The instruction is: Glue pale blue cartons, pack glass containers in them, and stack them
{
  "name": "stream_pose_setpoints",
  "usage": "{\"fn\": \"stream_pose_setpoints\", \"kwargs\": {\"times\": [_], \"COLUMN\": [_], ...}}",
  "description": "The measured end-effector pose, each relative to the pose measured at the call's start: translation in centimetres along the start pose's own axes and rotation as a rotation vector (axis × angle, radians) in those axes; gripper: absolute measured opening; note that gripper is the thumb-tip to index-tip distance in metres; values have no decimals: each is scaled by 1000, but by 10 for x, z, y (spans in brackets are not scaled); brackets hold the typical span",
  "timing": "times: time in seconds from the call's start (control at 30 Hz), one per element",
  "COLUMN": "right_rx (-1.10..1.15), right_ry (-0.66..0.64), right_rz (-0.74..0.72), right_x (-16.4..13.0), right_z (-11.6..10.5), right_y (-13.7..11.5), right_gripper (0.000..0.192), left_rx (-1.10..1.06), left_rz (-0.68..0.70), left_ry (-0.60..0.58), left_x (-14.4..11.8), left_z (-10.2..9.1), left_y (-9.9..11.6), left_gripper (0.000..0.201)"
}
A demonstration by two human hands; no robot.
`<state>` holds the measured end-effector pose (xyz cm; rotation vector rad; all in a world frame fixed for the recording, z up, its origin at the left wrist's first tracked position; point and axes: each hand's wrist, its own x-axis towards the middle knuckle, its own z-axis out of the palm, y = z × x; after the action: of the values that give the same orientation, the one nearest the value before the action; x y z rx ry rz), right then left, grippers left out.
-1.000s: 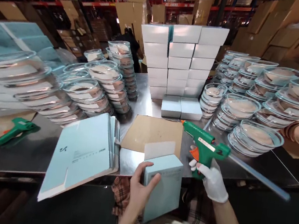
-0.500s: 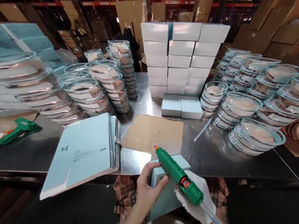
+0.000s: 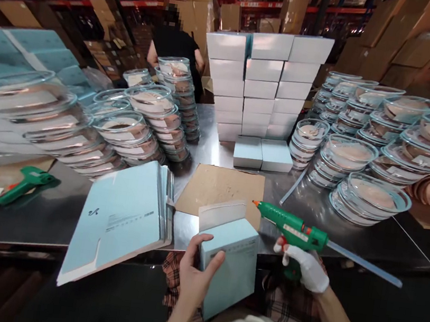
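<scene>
Box and glue gun in hand
Left hand (image 3: 194, 280) grips the box (image 3: 229, 269), flap up; gloved right hand (image 3: 306, 267) clasps the glue gun (image 3: 293, 230) above the worktop (image 3: 311, 217).

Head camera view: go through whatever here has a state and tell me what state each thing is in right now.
Light blue box: top flap up, gripped by left hand.
Green glue gun: held by gloved right hand, nozzle clear of box.
Second glue gun: lying on table.
Flat box blanks: unfolded, stacked.
White boxes: closed, stacked.
</scene>
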<state>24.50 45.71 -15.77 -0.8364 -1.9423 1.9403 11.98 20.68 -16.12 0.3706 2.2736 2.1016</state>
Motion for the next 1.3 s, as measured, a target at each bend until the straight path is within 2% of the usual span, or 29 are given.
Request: {"fn": "stream_pose_setpoints", "kwargs": {"times": [0.13, 0.2, 0.3, 0.37, 0.43, 0.5, 0.57, 0.63, 0.7, 0.77, 0.83, 0.9, 0.93, 1.0, 1.07, 1.2, 1.3], "right_rx": [88, 35, -81, -162, -197, -172, -111, -55, -11, 5, -40, -156, -228, -338, -369, -346, -324], "right_ry": [-57, -82, -58, 34, 77, -30, -204, -280, -291, -404, -575, -640, -626, -588, -606, -620, -585], "right_rz": [222, 240, 237, 167, 36, -75, -81, -69, -134, -272, -410, -527, -580, -671, -715, -711, -755], "right_x": [43, 57, 60, 54, 48, 44, 44, 45, 44, 41, 38, 34, 33, 31, 31, 29, 28], "right_z": [12, 11, -2, -7, -1, 14, 29, 36, 33, 25, 17, 15, 15, 18, 21, 20, 25], "right_y": [-5, -9, -20, -30, -41, -50, -55, -56, -54, -51, -49, -49, -49, -50, -49, -43, -36], "right_gripper": [42, 42, 40, 34, 26, 37, 47, 52, 57, 67, 76, 69, 61, 45, 39, 37, 32], "left_rx": [-50, -59, -74, -89, -107, -126, -140, -160, -225, -329, -407, -418, -401, -331, -250, -184, -189], "left_rz": [-8, 4, 11, 0, -3, -1, 8, -1, -43, -72, -24, 65, 101, 150, 174, 201, 212], "left_ry": [-20, -49, -77, -89, -126, -204, -253, -261, -228, -185, -147, -142, -157, -206, -260, -337, -347], "left_x": [3, 4, 5, 6, 6, 5, 4, 4, 6, 10, 14, 18, 20, 22, 24, 24, 24], "left_z": [-4, -5, -6, -5, -1, 6, 12, 17, 20, 21, 21, 21, 21, 18, 13, 4, 3], "left_y": [1, -1, -4, -6, -5, -2, 0, 1, 1, 0, -1, -1, -1, 1, 4, 7, 6], "left_gripper": [43, 43, 42, 42, 43, 43, 44, 46, 54, 67, 78, 82, 77, 54, 36, 29, 25]}}
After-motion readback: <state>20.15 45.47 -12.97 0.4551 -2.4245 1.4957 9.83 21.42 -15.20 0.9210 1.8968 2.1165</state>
